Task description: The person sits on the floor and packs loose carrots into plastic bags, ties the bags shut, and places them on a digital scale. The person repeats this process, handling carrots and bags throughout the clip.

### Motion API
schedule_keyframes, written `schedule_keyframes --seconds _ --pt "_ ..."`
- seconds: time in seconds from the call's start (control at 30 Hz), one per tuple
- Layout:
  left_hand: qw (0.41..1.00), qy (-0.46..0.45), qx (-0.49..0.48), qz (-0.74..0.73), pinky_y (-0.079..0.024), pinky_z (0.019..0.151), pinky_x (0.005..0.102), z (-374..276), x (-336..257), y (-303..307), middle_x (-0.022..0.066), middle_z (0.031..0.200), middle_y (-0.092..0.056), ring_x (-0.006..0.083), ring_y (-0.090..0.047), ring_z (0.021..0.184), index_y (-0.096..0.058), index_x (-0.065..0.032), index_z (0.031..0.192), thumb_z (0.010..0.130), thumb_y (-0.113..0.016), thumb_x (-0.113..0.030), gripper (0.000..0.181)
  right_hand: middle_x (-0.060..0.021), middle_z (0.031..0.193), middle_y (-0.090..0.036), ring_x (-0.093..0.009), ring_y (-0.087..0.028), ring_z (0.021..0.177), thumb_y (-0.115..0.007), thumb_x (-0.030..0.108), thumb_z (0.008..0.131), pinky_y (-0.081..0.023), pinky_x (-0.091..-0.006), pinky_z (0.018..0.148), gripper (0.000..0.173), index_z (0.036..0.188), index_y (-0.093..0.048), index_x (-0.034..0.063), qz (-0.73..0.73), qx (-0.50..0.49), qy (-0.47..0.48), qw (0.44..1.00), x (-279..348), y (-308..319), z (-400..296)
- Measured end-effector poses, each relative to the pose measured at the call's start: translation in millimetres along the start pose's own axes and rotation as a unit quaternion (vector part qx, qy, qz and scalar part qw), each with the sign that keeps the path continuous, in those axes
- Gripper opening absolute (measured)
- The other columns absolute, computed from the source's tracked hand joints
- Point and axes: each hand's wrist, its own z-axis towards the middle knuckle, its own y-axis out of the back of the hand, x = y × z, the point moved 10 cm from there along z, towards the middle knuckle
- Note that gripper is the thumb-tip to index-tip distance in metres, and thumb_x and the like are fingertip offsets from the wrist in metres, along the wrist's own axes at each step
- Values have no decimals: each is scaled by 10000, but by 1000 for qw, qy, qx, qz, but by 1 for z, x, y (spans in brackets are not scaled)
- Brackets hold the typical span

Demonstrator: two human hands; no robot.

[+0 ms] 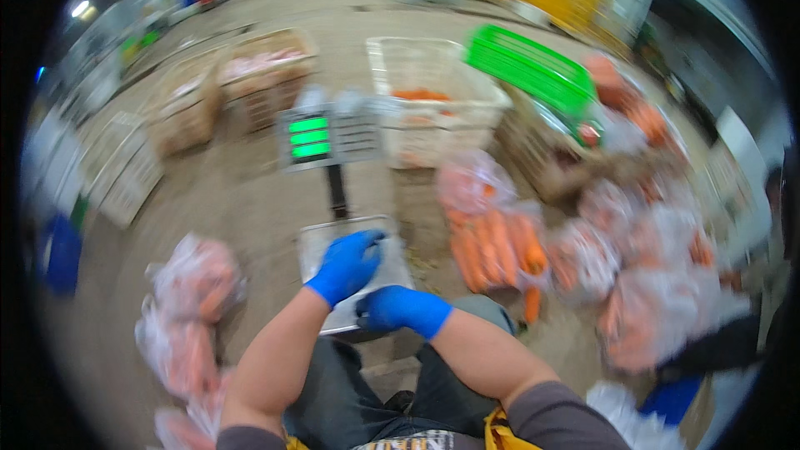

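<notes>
In blue gloves, both hands are over the metal platform [314, 239] of a weighing scale between my knees. My left hand [350, 265] is above the middle of the platform, thumb and fingers apart, and no object shows in it. My right hand [403, 311] is at the platform's near right corner; its fingers bend down and are partly hidden, so its grip is unclear. Beyond the platform, the scale's display head [331, 137] with green-lit panels stands on a dark post [337, 190]. Just right of the scale lies a clear plastic bag of carrots [490, 247].
Bagged carrots [200, 275] lie on the floor at left, and several more bags [650, 319] at right. Behind the scale stands a white plastic crate [437, 119] holding carrots. A green crate [531, 65] leans beside it. Further crates [269, 87] stand at back left.
</notes>
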Motion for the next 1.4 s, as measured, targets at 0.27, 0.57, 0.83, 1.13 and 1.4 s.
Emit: schedule_keyframes --seconds 0.27,0.57,0.83,1.13,1.4 --pt "902 141 353 207 -425 771 364 -48 81 -71 169 971 -564 313 -544 883 -539 -76 1029 780 -453 -271 327 -146 946 -564 -245 -545 852 -457 252 803 -417 -321 758 286 992 -536 52 304 -335 53 890 -61 95 -116" --pt "879 209 422 78 -429 769 326 -59 94 -97 182 951 -567 266 -553 869 -500 -40 1069 801 -433 -265 356 -153 1087 -512 -257 -497 972 -462 282 808 -366 -328 847 364 1055 -521 21 478 -242 -273 799 -244 -267 -157" --pt "865 341 367 -12 -453 686 275 -55 109 -93 136 890 -575 185 -562 761 -474 -2 1080 795 -466 -138 316 -162 871 -570 -251 -544 816 -574 168 711 -431 -313 718 343 991 -518 -23 496 -478 -565 454 -373 -340 -360" --pt "859 392 329 -15 -455 654 273 -47 140 -93 139 864 -561 184 -553 732 -470 18 1068 827 -426 -120 281 -164 1310 -237 -338 -268 1181 -667 378 619 -221 -456 959 945 1318 -71 154 5 -359 -745 562 -473 -167 -485" --pt "843 424 330 14 -457 662 273 -49 156 -106 131 896 -556 182 -550 775 -466 18 1075 827 -433 -128 290 -182 833 -588 -297 -559 775 -499 203 698 -410 -376 735 227 855 -593 69 -21 -329 -702 631 -532 -166 -504"
